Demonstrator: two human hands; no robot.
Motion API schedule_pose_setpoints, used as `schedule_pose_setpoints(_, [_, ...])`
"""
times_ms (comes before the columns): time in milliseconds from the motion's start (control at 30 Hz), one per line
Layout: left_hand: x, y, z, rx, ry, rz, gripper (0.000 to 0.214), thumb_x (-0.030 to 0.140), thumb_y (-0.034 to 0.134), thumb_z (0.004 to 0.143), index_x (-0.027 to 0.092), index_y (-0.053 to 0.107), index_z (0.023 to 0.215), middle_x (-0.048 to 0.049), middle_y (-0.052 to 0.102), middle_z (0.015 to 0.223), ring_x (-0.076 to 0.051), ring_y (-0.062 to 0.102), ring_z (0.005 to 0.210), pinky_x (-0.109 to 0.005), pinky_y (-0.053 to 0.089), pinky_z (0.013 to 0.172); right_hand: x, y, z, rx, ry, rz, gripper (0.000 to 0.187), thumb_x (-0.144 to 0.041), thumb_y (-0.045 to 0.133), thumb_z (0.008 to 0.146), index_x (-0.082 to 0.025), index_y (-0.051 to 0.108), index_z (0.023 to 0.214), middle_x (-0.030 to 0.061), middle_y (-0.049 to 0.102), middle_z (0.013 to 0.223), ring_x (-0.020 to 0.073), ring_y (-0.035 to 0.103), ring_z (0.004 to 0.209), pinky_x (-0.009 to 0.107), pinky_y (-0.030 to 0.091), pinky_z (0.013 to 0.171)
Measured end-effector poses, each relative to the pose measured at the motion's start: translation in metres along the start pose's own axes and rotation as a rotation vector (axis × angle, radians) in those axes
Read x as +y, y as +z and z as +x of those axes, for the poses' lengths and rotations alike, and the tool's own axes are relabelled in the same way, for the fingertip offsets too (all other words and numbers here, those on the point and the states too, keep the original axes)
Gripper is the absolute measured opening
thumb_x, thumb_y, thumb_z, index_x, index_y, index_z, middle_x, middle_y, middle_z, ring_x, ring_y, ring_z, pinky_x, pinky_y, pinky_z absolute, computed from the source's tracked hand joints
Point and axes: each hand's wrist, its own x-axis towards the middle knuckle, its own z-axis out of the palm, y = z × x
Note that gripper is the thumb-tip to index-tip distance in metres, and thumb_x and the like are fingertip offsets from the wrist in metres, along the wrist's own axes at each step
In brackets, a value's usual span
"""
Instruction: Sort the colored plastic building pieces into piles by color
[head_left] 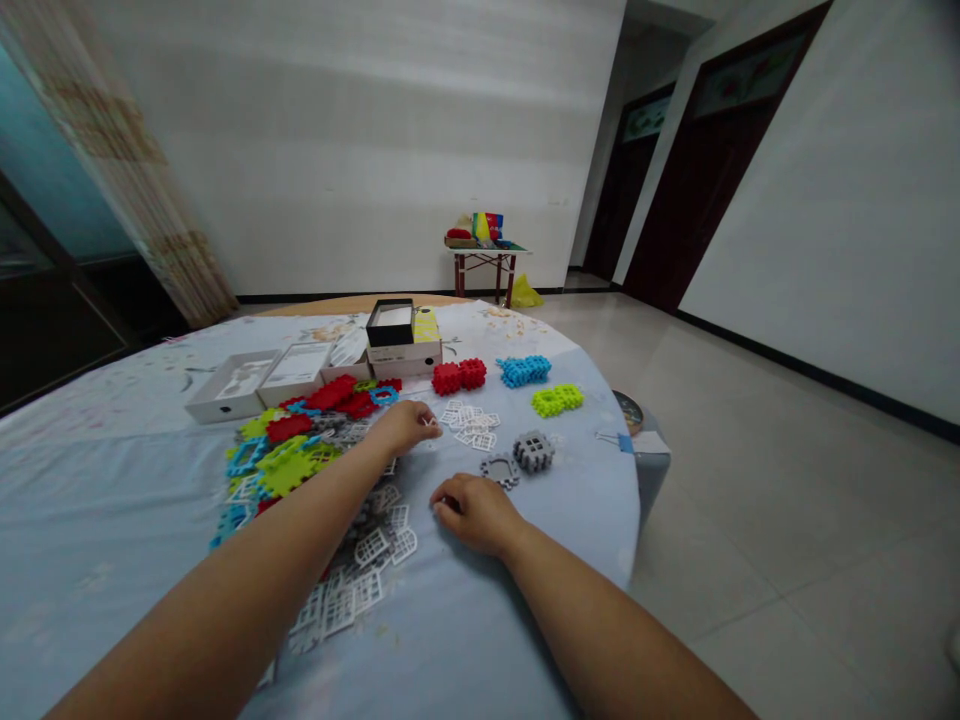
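Note:
My left hand point(405, 428) reaches over the pile's right edge. Its fingers are pinched on a small white lattice window piece, only partly visible at the fingertips. Just right of it lies a loose group of white lattice window pieces point(472, 424). My right hand point(478, 512) rests low over the cloth with its fingers curled in; what they hold, if anything, is hidden. Beyond that hand are a flat grey frame piece point(500, 470) and a grey stack of toothed pieces point(533, 452). Left of both hands spreads a mixed pile of green, red, blue, grey and white building pieces point(289, 468).
Farther back stand red stacks point(459, 376), a blue stack point(525, 370) and a lime-green stack point(557, 400). Open white boxes point(234, 388) and a black box point(391, 322) line the far side. A stool point(651, 460) stands by the table's right edge.

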Motion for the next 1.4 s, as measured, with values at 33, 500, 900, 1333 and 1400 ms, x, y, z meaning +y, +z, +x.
schedule_pose_setpoints(33, [0.003,0.002,0.005,0.031,-0.013,-0.056,0.030,0.042,0.062,0.063,0.016,0.065,0.078,-0.0032,0.065,0.067,-0.017,0.059,0.065,-0.026,0.040,0.058,0.000,0.000,0.000,0.001,-0.001,0.003,0.022,-0.028,0.047,0.081,-0.024,0.065,0.093,0.0013,0.064,0.085,0.0133,0.057,0.077,0.022,0.038,0.070])
schedule_pose_setpoints(500, [-0.027,-0.016,-0.038,0.072,0.090,-0.113,0.045,0.046,0.058,0.067,0.014,0.062,0.099,-0.0089,0.066,0.099,-0.020,0.059,0.089,-0.031,0.045,0.081,-0.002,-0.004,0.000,-0.033,0.006,-0.005,0.022,-0.028,0.048,0.082,-0.022,0.065,0.093,0.0014,0.064,0.084,0.0126,0.056,0.075,0.022,0.037,0.067])
schedule_pose_setpoints(900, [-0.021,-0.005,-0.122,-0.168,0.346,0.353,0.030,0.044,0.054,0.075,0.027,0.064,0.097,-0.0068,0.060,0.098,-0.024,0.052,0.099,-0.037,0.035,0.086,0.000,0.001,0.000,-0.032,-0.013,-0.033,0.022,-0.028,0.047,0.084,-0.022,0.065,0.095,0.0020,0.064,0.089,0.0131,0.056,0.083,0.023,0.037,0.072])
schedule_pose_setpoints(1333, [-0.001,-0.002,-0.133,-0.101,0.436,0.493,0.022,0.025,0.047,0.078,0.020,0.068,0.077,-0.0087,0.059,0.081,-0.021,0.051,0.085,-0.039,0.032,0.082,-0.005,-0.001,-0.002,-0.010,0.011,-0.050,0.021,-0.028,0.047,0.084,-0.023,0.065,0.094,0.0018,0.065,0.089,0.0130,0.057,0.082,0.023,0.038,0.072])
schedule_pose_setpoints(1400, [-0.004,-0.006,-0.132,-0.036,0.408,0.398,0.024,0.029,0.046,0.079,0.024,0.069,0.085,-0.0074,0.058,0.090,-0.022,0.050,0.091,-0.039,0.033,0.083,-0.005,-0.001,-0.002,-0.012,0.016,-0.045,0.021,-0.027,0.048,0.083,-0.023,0.065,0.094,0.0017,0.065,0.089,0.0129,0.057,0.082,0.023,0.038,0.072])
